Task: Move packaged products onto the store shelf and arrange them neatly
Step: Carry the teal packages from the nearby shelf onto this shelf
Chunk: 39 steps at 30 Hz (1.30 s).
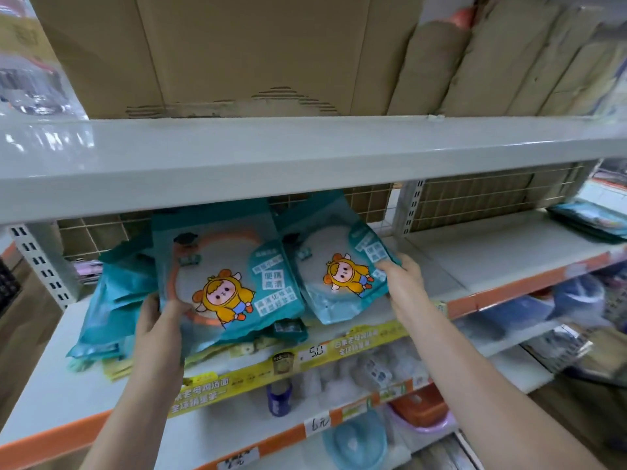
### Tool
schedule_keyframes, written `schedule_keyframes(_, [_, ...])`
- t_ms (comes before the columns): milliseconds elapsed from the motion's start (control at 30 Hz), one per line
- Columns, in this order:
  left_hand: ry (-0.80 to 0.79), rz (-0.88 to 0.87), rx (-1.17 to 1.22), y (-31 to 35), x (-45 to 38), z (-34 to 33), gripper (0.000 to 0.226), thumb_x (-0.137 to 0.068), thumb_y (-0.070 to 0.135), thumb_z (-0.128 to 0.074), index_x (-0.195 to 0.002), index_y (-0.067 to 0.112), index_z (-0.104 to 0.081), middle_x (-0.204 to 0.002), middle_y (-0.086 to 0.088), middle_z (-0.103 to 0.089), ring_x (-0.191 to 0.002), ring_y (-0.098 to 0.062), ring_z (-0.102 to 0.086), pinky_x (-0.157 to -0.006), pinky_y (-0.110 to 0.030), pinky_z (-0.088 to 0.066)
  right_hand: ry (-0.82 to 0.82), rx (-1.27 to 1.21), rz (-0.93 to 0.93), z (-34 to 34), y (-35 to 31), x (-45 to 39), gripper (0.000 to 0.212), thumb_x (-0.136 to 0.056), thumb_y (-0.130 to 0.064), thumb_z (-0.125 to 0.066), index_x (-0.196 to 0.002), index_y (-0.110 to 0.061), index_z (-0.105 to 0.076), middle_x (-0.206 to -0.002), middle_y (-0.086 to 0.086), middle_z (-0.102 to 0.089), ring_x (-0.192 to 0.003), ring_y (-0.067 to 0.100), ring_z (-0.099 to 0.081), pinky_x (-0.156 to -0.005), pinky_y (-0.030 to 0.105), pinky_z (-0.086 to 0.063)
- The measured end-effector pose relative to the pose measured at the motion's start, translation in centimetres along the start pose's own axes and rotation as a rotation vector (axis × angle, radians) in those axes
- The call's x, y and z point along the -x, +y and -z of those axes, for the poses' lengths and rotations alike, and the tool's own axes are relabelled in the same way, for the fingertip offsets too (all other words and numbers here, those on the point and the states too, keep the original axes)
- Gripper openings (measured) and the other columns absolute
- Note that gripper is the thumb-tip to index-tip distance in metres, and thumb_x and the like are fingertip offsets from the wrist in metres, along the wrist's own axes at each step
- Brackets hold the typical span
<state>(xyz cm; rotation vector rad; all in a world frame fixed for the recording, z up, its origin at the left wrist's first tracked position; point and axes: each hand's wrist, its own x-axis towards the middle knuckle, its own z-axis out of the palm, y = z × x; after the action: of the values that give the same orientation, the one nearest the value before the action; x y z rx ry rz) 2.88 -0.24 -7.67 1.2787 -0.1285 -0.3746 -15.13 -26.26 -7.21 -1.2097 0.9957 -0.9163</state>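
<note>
Where grey shelf [492, 262] meets wire-grid back [475, 201], teal packets [224, 286] upright

Top shelf: large cardboard box [217, 52], bottom edge frayed; beside it to the right, a row of flattened brown cartons [502, 62] leaning. Far left, clear plastic wrapping [30, 79], blurred. Wire grid backing [475, 201] behind the middle level. Yellow promotional strip [305, 357] along that level's front edge, white price tag [314, 351] on it. Below: dark blue bottle [279, 398], blue plastic basin [354, 442], orange tub [419, 407] sitting in a purple one. Handwritten price label [317, 425] on the orange rail.
</note>
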Motion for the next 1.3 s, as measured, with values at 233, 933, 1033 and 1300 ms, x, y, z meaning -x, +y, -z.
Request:
schedule_keyframes(233, [-0.061, -0.046, -0.067, -2.4, 2.7, -4.7, 0.029, -0.082, 0.016, -0.058, -0.11, 0.019, -0.054, -0.088, -0.001, -0.059, -0.079, -0.019, -0.056, -0.065, -0.031, -0.044, 0.058, 0.038, -0.004, 6.1, 0.9, -1.3, 0.026, -0.091, -0.008, -0.054, -0.114, -0.021, -0.049, -0.1, 0.009, -0.064, -0.089, 0.025, -0.064, -0.08, 0.042, -0.054])
schedule_keyframes(933, [-0.032, 0.08, -0.13, -14.5, 14.4, -30.7, 0.028, -0.086, 0.01, -0.056, -0.113, 0.018, -0.053, -0.099, -0.008, -0.066, -0.086, -0.028, -0.063, -0.067, -0.036, -0.049, 0.092, 0.099, -0.051, 34.3, -2.0, -12.5, 0.029, -0.093, -0.006, -0.054, -0.118, -0.02, -0.048, -0.096, -0.002, -0.062, -0.084, 0.01, -0.062, -0.064, 0.026, -0.051])
schedule_keyframes(1033, [-0.05, 0.094, -0.164, -15.6, 15.2, -33.5, 0.034, -0.086, 0.014, -0.058, -0.119, 0.021, -0.053, -0.111, -0.008, -0.066, -0.102, -0.031, -0.062, -0.089, -0.048, -0.05, 0.12, 0.088, -0.062, 37.4, -2.0, -14.3, 0.033, -0.093, -0.005, -0.053, -0.122, -0.02, -0.048, -0.097, -0.003, -0.06, -0.086, 0.011, -0.061, -0.073, 0.031, -0.054])
schedule_keyframes(1300, [-0.045, 0.099, -0.175, -18.2, 14.7, -40.6, 0.024, -0.09, 0.009, -0.056, -0.112, 0.019, -0.052, -0.098, -0.007, -0.064, -0.083, -0.027, -0.063, -0.077, -0.043, -0.052, 0.189, 0.062, -0.1, 43.1, -1.5, -19.9, 0.033, -0.093, -0.006, -0.055, -0.123, -0.019, -0.05, -0.103, 0.004, -0.061, -0.087, 0.013, -0.059, -0.074, 0.032, -0.052])
